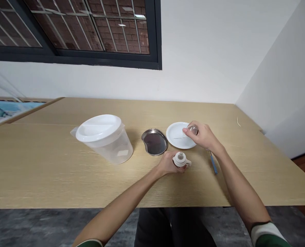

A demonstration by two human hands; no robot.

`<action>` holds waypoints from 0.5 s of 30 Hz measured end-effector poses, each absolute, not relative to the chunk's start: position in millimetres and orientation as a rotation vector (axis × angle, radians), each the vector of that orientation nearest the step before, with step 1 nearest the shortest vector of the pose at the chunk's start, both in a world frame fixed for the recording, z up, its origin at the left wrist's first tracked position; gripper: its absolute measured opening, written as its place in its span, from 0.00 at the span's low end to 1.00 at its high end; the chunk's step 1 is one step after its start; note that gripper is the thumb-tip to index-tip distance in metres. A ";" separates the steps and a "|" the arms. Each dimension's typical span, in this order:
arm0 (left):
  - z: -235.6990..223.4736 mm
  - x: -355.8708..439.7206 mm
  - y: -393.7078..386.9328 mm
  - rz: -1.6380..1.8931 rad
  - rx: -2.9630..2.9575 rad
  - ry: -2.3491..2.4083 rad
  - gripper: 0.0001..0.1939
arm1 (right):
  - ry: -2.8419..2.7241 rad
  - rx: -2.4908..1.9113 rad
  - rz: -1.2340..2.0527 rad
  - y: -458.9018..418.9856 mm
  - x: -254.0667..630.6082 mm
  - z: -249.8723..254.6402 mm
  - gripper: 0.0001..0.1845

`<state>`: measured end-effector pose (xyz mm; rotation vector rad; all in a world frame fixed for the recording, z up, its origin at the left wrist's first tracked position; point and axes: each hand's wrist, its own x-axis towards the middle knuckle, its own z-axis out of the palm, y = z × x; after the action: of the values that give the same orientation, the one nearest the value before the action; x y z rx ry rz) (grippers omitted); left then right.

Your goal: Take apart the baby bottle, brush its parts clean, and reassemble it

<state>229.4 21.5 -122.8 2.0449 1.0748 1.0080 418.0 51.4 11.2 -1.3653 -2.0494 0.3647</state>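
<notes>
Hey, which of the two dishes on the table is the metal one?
The kidney-shaped steel tray with a shiny rim, left of the round white plate, which shows no metal sheen.

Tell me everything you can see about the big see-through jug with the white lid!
It is a clear plastic jug with a round white lid pressed on top. Its sides narrow towards the bottom, a small clear spout or tab sticks out on the left under the lid, and a pale patch shows on its side. It looks empty. It stands on the light wood table, beside a steel kidney dish. Only the table touches it; the left hand and right hand are away from it.
</notes>
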 end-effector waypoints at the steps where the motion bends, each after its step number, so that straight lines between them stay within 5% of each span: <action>1: -122.8 229.7 21.4 1.013 2.051 1.066 0.12 | -2.060 -1.455 0.384 56.6 420.4 10.4 0.24; 15: -120.5 229.4 19.5 1.065 2.127 1.125 0.12 | -2.600 -1.938 0.273 101.4 383.1 -36.2 0.25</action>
<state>229.4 19.5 -120.5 2.1273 1.1255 1.0647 383.1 101.4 -36.2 -1.9378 -2.5996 0.2729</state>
